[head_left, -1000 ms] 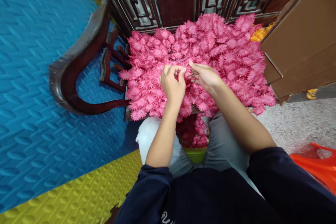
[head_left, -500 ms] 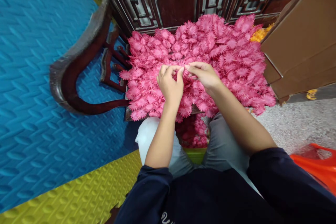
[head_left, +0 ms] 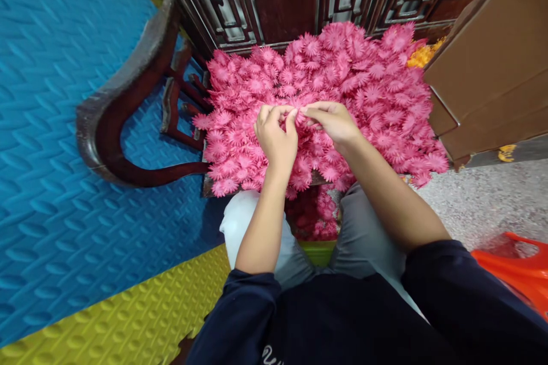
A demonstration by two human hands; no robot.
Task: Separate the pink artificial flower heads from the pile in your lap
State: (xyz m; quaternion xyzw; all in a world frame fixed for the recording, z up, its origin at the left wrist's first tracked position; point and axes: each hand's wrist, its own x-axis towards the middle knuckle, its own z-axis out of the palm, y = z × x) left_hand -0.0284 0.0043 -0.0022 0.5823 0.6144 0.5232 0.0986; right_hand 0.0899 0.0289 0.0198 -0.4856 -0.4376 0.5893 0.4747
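Observation:
Over a wide heap of pink artificial flowers (head_left: 377,97), my two hands meet fingertip to fingertip. My left hand (head_left: 277,140) is closed in a pinch, thumb against forefinger, on a small pink flower (head_left: 301,118). From the other side my right hand (head_left: 336,124) pinches the same flower between thumb and forefinger. The flower is partly hidden by the fingers and blends into the pink behind it. Many-petalled flower heads cover most of the dark wooden seat (head_left: 208,187) beneath.
A curved wooden armrest (head_left: 100,145) stands at left over blue matting (head_left: 47,182). Carved panels (head_left: 285,0) rise behind; a cardboard box (head_left: 492,68) is at right, with orange flowers (head_left: 423,56) beside it. Between the knees is a green container (head_left: 317,251) by more pink flowers. An orange-red plastic object (head_left: 514,268) lies lower right.
The hands keep nearly the same place and pinch; the fingertips have shifted very slightly. A bit more of the pink flower shows between them. The whole view has drifted slightly.

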